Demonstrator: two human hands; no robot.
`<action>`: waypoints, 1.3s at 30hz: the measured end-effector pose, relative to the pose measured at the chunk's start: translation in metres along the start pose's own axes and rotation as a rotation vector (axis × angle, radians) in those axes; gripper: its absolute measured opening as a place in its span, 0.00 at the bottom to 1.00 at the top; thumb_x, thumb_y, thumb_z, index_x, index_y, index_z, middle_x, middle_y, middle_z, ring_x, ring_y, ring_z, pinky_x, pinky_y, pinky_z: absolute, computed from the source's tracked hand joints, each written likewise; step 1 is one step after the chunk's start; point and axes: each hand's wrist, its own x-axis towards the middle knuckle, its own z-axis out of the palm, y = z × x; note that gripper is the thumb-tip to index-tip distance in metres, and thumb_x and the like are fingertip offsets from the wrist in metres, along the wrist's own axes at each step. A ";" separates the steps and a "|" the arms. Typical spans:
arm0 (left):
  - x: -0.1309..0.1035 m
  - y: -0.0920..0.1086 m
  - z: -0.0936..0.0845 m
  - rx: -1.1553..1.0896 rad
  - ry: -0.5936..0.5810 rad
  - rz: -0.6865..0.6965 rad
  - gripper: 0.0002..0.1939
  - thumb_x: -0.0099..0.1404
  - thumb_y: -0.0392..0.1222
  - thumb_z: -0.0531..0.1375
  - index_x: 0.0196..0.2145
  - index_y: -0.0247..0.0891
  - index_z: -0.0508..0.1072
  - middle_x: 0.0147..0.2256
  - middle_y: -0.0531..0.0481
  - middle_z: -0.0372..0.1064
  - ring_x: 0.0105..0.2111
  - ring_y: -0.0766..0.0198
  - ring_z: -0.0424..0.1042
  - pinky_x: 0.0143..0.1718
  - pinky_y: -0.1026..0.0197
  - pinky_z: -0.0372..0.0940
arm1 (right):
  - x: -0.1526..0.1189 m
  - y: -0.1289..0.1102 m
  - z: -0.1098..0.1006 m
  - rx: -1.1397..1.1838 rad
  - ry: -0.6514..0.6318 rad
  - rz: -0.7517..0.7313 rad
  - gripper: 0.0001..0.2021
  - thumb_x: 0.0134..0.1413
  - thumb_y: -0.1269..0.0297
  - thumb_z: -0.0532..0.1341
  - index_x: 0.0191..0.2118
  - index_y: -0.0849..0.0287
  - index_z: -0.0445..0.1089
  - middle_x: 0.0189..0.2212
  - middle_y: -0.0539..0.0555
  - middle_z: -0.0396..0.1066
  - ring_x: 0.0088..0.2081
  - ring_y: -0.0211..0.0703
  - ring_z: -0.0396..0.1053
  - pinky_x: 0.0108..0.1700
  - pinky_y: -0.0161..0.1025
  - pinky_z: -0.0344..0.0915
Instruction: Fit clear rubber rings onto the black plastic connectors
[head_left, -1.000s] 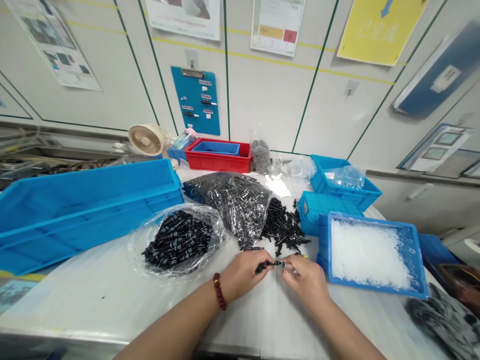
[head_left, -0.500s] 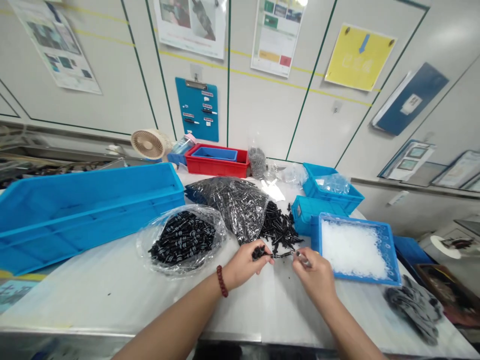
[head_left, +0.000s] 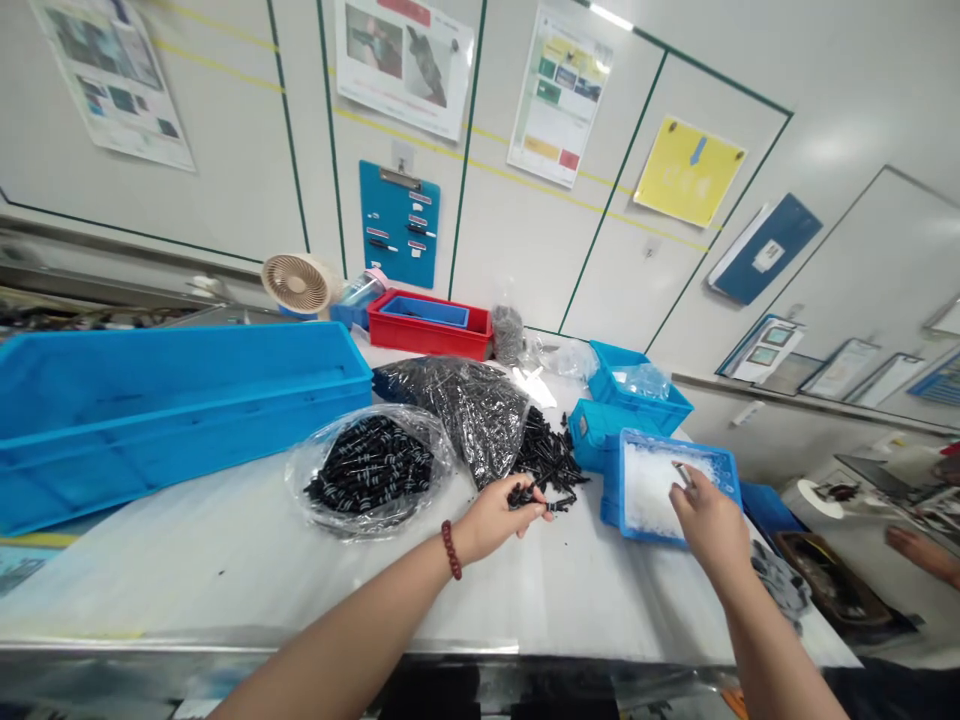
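Note:
My left hand (head_left: 504, 518) is closed around several small black parts (head_left: 523, 494), one of which sticks out toward the right between the fingertips. Just behind it lies a loose heap of black parts (head_left: 547, 450) beside a clear plastic bag of black pieces (head_left: 480, 405). My right hand (head_left: 701, 508) is closed on a small metallic tool (head_left: 681, 472), over the blue tray of small white pieces (head_left: 649, 490). Left of my left hand, an open plastic bag holds black parts with light rings (head_left: 371, 465).
A large blue bin (head_left: 180, 390) fills the left side. At the back stand a fan (head_left: 296, 284), a red bin (head_left: 431, 338) and blue boxes (head_left: 611, 425). Grey cloth (head_left: 780, 585) lies right of the tray. Another person's hand (head_left: 922, 552) shows at the far right.
My right hand has moved right, away from the part at my left hand, to above the white pieces. My left hand stays nearly in place, still holding black parts. The view has shifted rightward.

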 end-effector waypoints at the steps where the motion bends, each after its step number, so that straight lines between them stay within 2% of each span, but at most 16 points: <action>1: 0.000 -0.001 0.001 -0.009 0.004 0.004 0.14 0.52 0.47 0.61 0.29 0.34 0.63 0.28 0.47 0.71 0.17 0.74 0.58 0.20 0.67 0.55 | -0.007 -0.007 0.001 0.040 -0.033 -0.023 0.15 0.51 0.57 0.52 0.39 0.56 0.72 0.23 0.54 0.71 0.20 0.41 0.64 0.24 0.35 0.58; 3: 0.000 -0.002 0.002 -0.021 0.008 0.011 0.14 0.52 0.47 0.61 0.28 0.34 0.63 0.28 0.48 0.70 0.17 0.74 0.58 0.19 0.68 0.55 | -0.021 -0.026 0.005 0.199 -0.151 -0.095 0.17 0.51 0.54 0.52 0.38 0.57 0.72 0.20 0.51 0.70 0.19 0.39 0.63 0.23 0.34 0.58; 5: 0.001 -0.003 0.002 -0.023 0.017 0.026 0.14 0.52 0.47 0.61 0.28 0.34 0.63 0.27 0.49 0.69 0.17 0.74 0.58 0.19 0.68 0.55 | -0.035 -0.046 0.014 0.385 -0.247 -0.167 0.17 0.50 0.53 0.54 0.36 0.59 0.72 0.23 0.52 0.71 0.22 0.39 0.64 0.25 0.34 0.61; 9: 0.002 -0.004 -0.001 -0.017 0.039 0.083 0.14 0.52 0.46 0.62 0.29 0.33 0.65 0.26 0.53 0.66 0.17 0.75 0.58 0.21 0.68 0.58 | -0.058 -0.076 0.032 0.577 -0.309 -0.178 0.15 0.49 0.55 0.57 0.37 0.60 0.71 0.25 0.52 0.71 0.24 0.38 0.65 0.26 0.33 0.62; 11: 0.002 -0.004 -0.003 -0.003 0.055 0.108 0.14 0.52 0.46 0.63 0.29 0.33 0.66 0.25 0.54 0.64 0.17 0.75 0.59 0.22 0.67 0.59 | -0.064 -0.082 0.038 0.629 -0.323 -0.163 0.13 0.49 0.55 0.57 0.31 0.60 0.70 0.26 0.53 0.71 0.25 0.39 0.65 0.28 0.33 0.62; 14: 0.002 -0.003 -0.003 0.025 0.069 0.129 0.14 0.51 0.46 0.63 0.29 0.32 0.67 0.28 0.53 0.65 0.18 0.74 0.60 0.21 0.68 0.59 | -0.068 -0.084 0.043 0.687 -0.309 -0.141 0.14 0.49 0.55 0.57 0.23 0.60 0.67 0.31 0.55 0.73 0.31 0.42 0.68 0.32 0.35 0.64; 18: 0.001 -0.003 -0.003 0.116 0.063 0.164 0.10 0.54 0.43 0.61 0.30 0.32 0.70 0.29 0.50 0.68 0.19 0.72 0.61 0.21 0.68 0.59 | -0.067 -0.081 0.046 0.689 -0.297 -0.131 0.12 0.49 0.56 0.58 0.30 0.60 0.71 0.29 0.55 0.73 0.31 0.42 0.68 0.33 0.36 0.65; 21: 0.001 -0.002 -0.005 0.246 0.086 0.247 0.06 0.56 0.38 0.59 0.30 0.34 0.72 0.30 0.49 0.71 0.27 0.65 0.68 0.30 0.64 0.63 | -0.065 -0.079 0.049 0.671 -0.290 -0.145 0.13 0.49 0.56 0.58 0.32 0.60 0.72 0.26 0.53 0.72 0.28 0.41 0.68 0.31 0.36 0.64; 24: 0.002 -0.003 -0.006 0.349 0.119 0.310 0.05 0.57 0.36 0.58 0.31 0.35 0.73 0.32 0.47 0.73 0.35 0.61 0.70 0.38 0.61 0.63 | -0.064 -0.078 0.054 0.673 -0.267 -0.165 0.13 0.49 0.56 0.58 0.32 0.60 0.73 0.26 0.53 0.73 0.27 0.41 0.67 0.31 0.36 0.64; 30: 0.003 -0.004 -0.007 0.395 0.145 0.260 0.06 0.59 0.37 0.57 0.33 0.35 0.73 0.33 0.48 0.73 0.33 0.62 0.70 0.34 0.62 0.65 | -0.059 -0.076 0.062 0.669 -0.278 -0.202 0.12 0.49 0.57 0.58 0.33 0.59 0.73 0.29 0.54 0.73 0.29 0.42 0.69 0.31 0.36 0.65; 34: 0.003 -0.007 -0.007 0.470 0.198 0.300 0.07 0.57 0.32 0.56 0.32 0.36 0.74 0.33 0.49 0.74 0.34 0.62 0.71 0.38 0.61 0.65 | -0.056 -0.079 0.071 0.639 -0.302 -0.202 0.12 0.48 0.57 0.59 0.35 0.60 0.73 0.25 0.52 0.72 0.24 0.39 0.66 0.26 0.33 0.64; 39: 0.004 -0.014 -0.010 0.596 0.243 0.349 0.11 0.55 0.28 0.55 0.32 0.38 0.74 0.32 0.50 0.74 0.34 0.62 0.72 0.39 0.61 0.66 | -0.055 -0.088 0.078 0.618 -0.295 -0.227 0.10 0.48 0.60 0.57 0.32 0.59 0.72 0.27 0.53 0.73 0.28 0.41 0.69 0.30 0.34 0.65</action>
